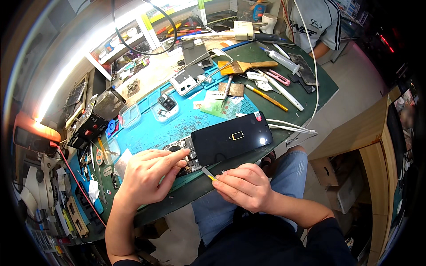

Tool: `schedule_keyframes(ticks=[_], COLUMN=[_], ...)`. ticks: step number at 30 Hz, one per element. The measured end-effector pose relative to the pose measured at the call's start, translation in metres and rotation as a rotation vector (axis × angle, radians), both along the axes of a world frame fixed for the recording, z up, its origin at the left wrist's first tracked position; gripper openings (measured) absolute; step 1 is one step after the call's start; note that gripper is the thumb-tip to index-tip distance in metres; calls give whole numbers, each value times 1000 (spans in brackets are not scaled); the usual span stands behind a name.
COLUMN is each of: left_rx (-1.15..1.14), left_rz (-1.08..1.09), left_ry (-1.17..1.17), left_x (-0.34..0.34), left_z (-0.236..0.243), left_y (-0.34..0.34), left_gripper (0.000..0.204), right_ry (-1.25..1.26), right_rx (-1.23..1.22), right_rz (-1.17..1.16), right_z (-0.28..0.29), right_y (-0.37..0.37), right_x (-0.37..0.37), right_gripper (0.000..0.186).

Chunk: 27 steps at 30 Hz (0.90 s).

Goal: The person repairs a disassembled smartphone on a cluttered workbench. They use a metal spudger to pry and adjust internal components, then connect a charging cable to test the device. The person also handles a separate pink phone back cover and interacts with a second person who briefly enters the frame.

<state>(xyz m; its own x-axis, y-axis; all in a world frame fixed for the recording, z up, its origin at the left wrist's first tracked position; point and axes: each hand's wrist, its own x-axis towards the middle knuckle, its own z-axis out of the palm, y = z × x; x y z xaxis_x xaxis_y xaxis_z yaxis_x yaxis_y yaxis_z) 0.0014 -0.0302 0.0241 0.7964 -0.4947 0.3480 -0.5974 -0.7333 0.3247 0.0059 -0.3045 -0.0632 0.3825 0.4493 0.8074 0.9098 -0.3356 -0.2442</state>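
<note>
Both hands on phone, prob. prying.

This is a phone repair workshop. A blue silicone repair mat covers the green worktop, and on it lies a black smartphone with its screen lifted off the body. Loose phone back covers, a wooden-handled brush, a clear plastic syringe and screwdrivers lie scattered around, under a bright strip lamp.
</note>
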Motion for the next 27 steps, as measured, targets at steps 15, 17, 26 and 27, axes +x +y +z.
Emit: schedule_keyframes(ticks=[15,17,26,27], left_rx=[-17,-16,-7,-14], left_rz=[-42,-43,0,3], left_ry=[-33,-37,-22,-24], left_x=[2,2,-1,-1], left_z=[-1,-2,4,4], left_y=[1,1,-3,-2], left_gripper=[43,42,31,30], right_ry=[-8,-8,-7,-4], right_rx=[-9,-5,-4,-3], right_rz=[3,1,6,12], right_z=[-2,-2,3,3], right_y=[0,0,-1,-1], right_x=[0,0,-1,-1], right_gripper=[24,24,25,26])
